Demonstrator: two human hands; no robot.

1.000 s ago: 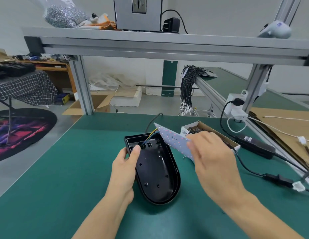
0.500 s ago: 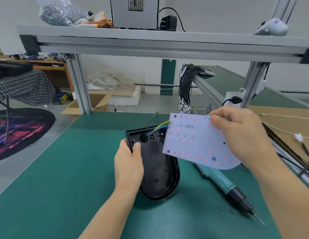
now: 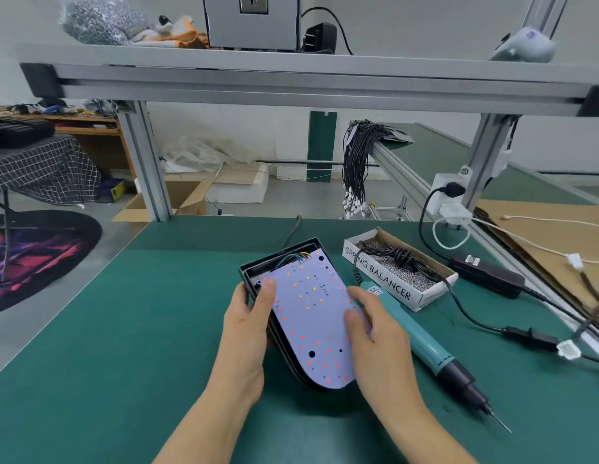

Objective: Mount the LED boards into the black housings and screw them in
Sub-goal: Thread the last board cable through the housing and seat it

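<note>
LED board inside black housing; left hand grips housing edge, right hand presses board.

A green-topped bench stands under an aluminium shelf frame. Beyond its far edge lie grey floor, open cardboard boxes, white walls, a checked-cloth table and a dark colourful round rug.

The white, rounded LED board dotted with red and orange diodes lies face up inside the black plastic housing, between the two grips; coloured wires curl at its far end.
</note>
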